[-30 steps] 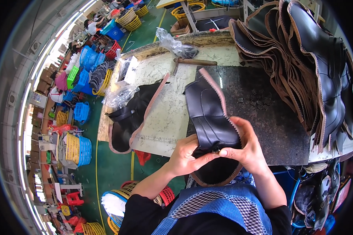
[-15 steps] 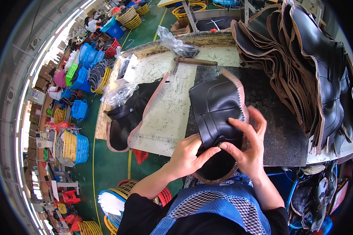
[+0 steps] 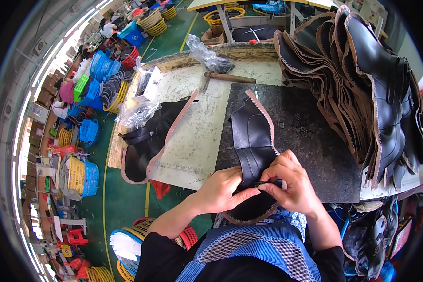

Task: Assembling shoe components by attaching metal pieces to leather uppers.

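A black leather shoe upper [image 3: 251, 134] with a brown zigzag-cut edge hangs between my hands, its far end over the dark mat and its near end by my apron. My left hand [image 3: 221, 190] grips its left side, thumb pointing inward. With thumb and forefinger, my right hand [image 3: 289, 184] pinches the leather near a strap at the middle; a small dark part there is too small to name. Another upper [image 3: 148, 136] with a strap and buckle lies to the left on the white board. Small dark metal pieces [image 3: 305, 127] are scattered on the mat [image 3: 286, 101].
A tall stack of black uppers [image 3: 385, 94] stands at the right. Behind lies a hammer [image 3: 230, 77] with a wooden handle, beside clear plastic bags [image 3: 207, 55]. Baskets [image 3: 143, 230] stand below the table's left edge. More uppers [image 3: 378, 235] hang low at the right.
My right forefinger and other fingers, spread over the leather before, have curled in toward the thumb. The held upper has turned and shows narrower; the view has shifted slightly.
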Motion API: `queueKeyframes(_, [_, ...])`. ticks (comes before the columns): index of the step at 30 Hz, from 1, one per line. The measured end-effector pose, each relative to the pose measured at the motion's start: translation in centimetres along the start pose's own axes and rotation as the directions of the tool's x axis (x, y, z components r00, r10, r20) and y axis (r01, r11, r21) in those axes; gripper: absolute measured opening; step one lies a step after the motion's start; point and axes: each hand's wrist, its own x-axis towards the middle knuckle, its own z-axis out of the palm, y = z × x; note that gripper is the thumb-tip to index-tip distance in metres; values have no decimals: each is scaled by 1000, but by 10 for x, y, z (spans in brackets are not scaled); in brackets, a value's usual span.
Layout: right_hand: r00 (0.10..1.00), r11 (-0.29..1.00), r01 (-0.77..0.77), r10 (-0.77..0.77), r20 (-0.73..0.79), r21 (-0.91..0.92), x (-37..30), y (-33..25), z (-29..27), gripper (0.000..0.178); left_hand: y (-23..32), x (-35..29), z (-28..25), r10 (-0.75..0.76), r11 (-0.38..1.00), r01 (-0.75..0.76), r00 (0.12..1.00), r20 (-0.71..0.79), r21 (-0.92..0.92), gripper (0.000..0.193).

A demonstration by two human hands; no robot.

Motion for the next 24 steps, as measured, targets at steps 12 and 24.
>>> queueKeyframes(12, [659,277,-588,709,251,760,-29,20,32,46,3,-5,9,-142,989,142,990,-15,-34,23])
queueKeyframes(24, [783,621,-416,617,-86,664,-24,0,44,20,1,-23,18,-350,935,337,925,-150,-107,32])
